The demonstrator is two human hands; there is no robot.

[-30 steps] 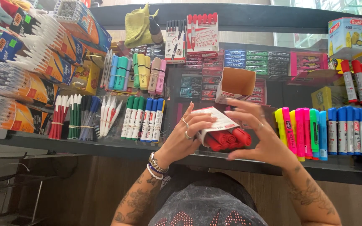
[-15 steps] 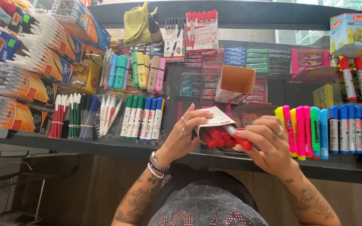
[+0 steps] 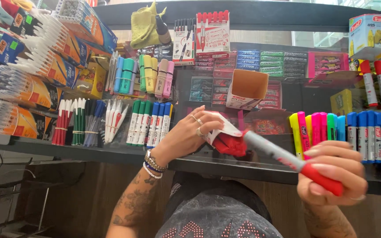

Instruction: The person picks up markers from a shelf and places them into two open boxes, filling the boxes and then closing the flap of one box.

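Fingers (image 3: 327,169) of right hand (image 3: 331,178) grip red-capped marker (image 3: 287,158); left hand (image 3: 190,132) fingers clamp marker box (image 3: 225,136), marker tip at box mouth.

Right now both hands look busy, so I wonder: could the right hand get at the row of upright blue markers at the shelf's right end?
Probably not freely: the right hand already grips a red-capped grey marker, though the blue markers stand just behind it, unobstructed.
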